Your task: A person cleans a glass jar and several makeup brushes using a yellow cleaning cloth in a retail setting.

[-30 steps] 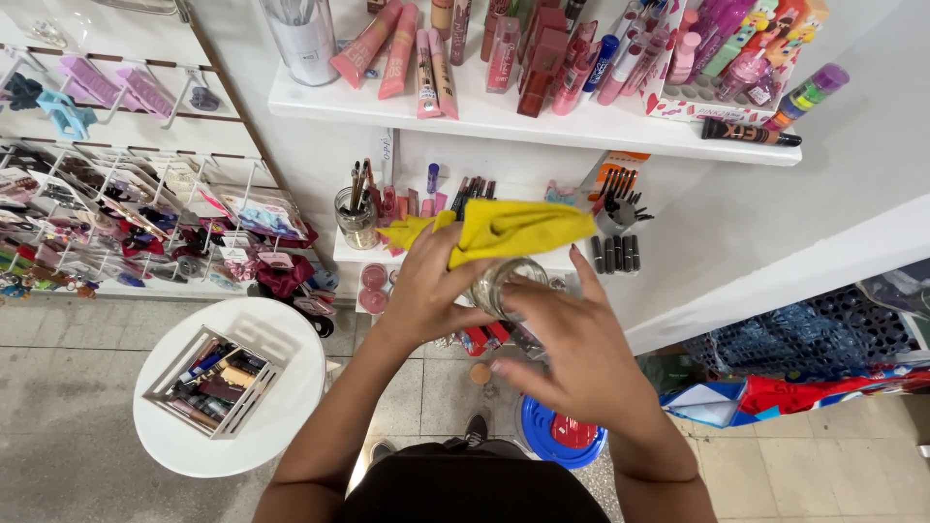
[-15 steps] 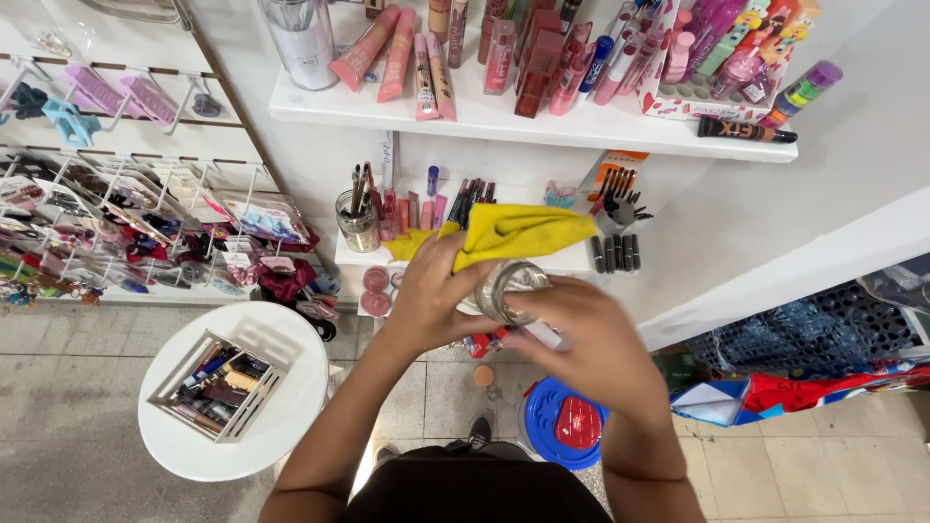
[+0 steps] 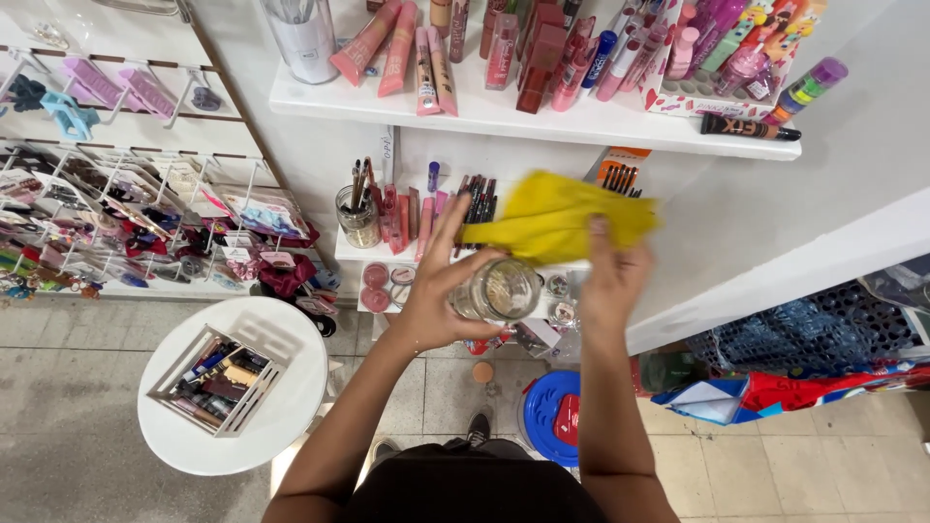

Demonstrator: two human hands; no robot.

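Head view: a shop corner with white wall shelves (image 3: 581, 121) full of cosmetic tubes, a rack of hair accessories (image 3: 126, 203) at left, a tiled floor and one round white surface (image 3: 281, 407) carrying one wire basket (image 3: 215, 378). One glass jar (image 3: 499, 289) sits in front of the lower shelf, the left hand (image 3: 441, 291) fingers clasped around it. The right hand (image 3: 610, 276) pinches one yellow cloth (image 3: 552, 218) just above the jar. Half a second ago the right hand covered the jar; now it has lifted to the cloth.
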